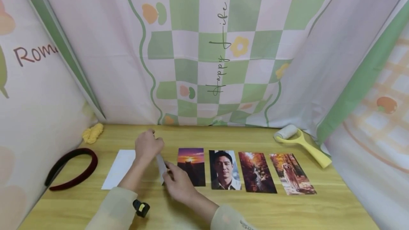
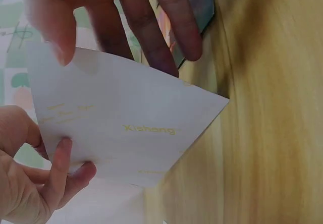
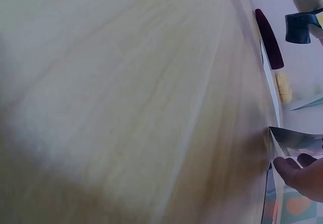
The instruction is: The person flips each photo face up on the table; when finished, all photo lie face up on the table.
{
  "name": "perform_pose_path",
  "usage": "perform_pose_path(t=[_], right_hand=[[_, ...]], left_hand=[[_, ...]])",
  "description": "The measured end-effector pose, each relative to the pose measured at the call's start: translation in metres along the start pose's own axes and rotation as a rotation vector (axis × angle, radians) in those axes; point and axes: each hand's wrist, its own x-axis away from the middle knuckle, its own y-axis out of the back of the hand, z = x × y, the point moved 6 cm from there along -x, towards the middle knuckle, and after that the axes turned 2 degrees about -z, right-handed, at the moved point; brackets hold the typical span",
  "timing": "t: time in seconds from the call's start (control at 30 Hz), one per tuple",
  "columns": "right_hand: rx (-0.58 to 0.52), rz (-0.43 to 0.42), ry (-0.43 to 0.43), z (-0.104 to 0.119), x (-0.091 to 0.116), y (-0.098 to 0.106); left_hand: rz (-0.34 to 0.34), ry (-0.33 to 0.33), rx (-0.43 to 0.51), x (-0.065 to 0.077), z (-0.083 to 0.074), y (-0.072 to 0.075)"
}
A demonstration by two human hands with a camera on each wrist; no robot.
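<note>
Both hands hold a photo print (image 2: 126,108), its white back with yellow lettering showing in the left wrist view. My left hand (image 1: 149,145) pinches the far end of the tilted print. My right hand (image 1: 179,183) grips its right edge, thumb (image 2: 61,50) on the white back and fingers (image 2: 151,42) behind. A dark glossy face of the print (image 3: 298,141) shows in the right wrist view; its picture cannot be made out. To the left lies a white card (image 1: 119,169). On the right lie a sunset photo (image 1: 195,166), a portrait photo (image 1: 223,169), an autumn stream photo (image 1: 257,173) and a dog photo (image 1: 294,176).
A dark red headband (image 1: 86,173) and a yellow scrunchie (image 1: 92,133) sit on the wooden table (image 1: 223,210) at the left. At the back right lies a lint roller (image 1: 301,143) with a yellow handle. A patterned curtain (image 1: 214,52) hangs behind the table.
</note>
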Motion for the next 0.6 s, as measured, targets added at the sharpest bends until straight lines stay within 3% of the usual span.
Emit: perform_pose_path(t=[0.37, 0.6], right_hand=[[0.337, -0.11, 0.248, 0.009, 0.002, 0.005], [0.542, -0.055, 0.322, 0.009, 0.002, 0.0]], left_hand=[[0.061, 0.038, 0.051, -0.003, 0.008, 0.008], [0.056, -0.002, -0.095, -0.004, 0.018, 0.005]])
